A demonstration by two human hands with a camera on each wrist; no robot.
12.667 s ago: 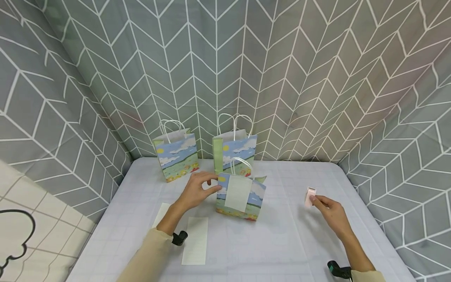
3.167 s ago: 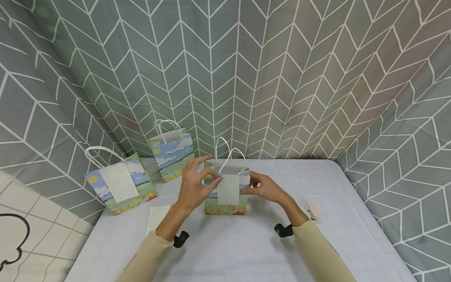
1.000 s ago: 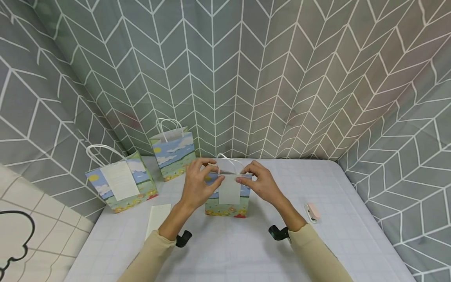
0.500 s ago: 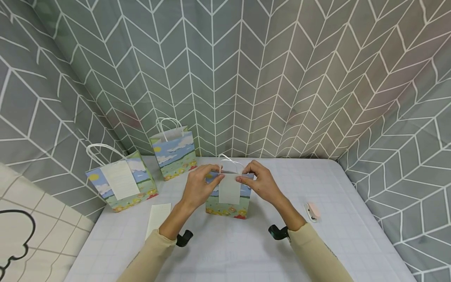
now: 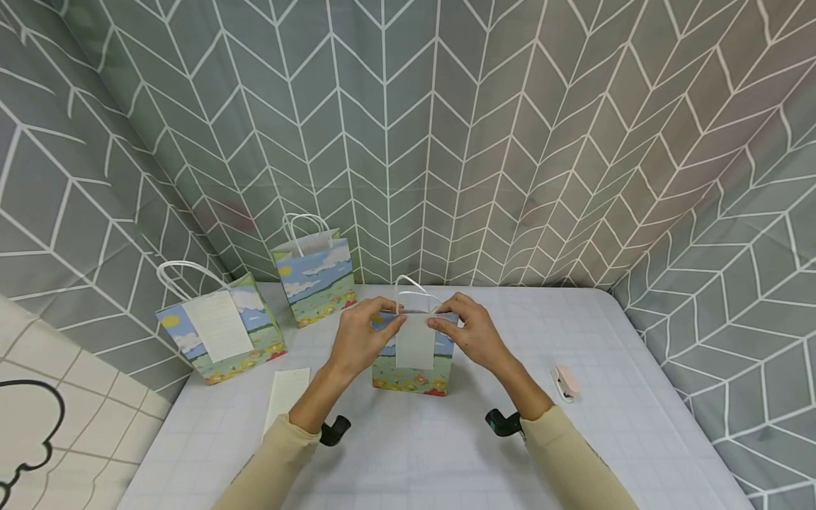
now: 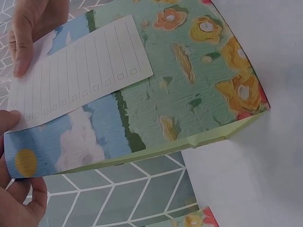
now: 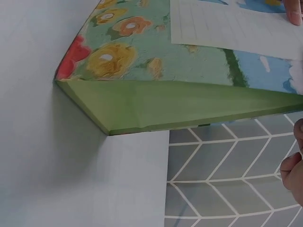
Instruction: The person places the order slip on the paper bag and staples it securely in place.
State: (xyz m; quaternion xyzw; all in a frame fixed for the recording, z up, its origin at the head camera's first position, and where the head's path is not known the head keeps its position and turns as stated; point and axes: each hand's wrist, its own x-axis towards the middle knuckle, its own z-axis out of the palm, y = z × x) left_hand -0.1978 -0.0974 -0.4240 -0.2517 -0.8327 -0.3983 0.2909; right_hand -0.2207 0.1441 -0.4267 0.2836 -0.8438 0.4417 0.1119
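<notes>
A small paper gift bag (image 5: 411,381), printed with sky, meadow and flowers, stands mid-table. A lined white paper slip (image 5: 414,345) with small checkboxes (image 6: 96,87) lies flat against its front, top end at the bag's upper edge. My left hand (image 5: 358,334) pinches that edge at the slip's left corner, thumb in front and fingers behind. On the right corner, my right hand (image 5: 474,331) does the same. The bag's white twisted handle (image 5: 411,282) rises between the hands. Its green side (image 7: 180,104) is folded inward in the right wrist view.
A matching bag (image 5: 255,347) with a slip on its front leans at the left. Another bag (image 5: 315,280) without one stands behind it. A loose lined slip (image 5: 288,389) lies by my left forearm. A small pink-and-white stapler (image 5: 566,384) lies at the right.
Since the oldest frame, the stapler has left my right hand for the table, the slip-fronted bag has moved left, and another bag has come forward with a slip on it. Lately the hands barely move.
</notes>
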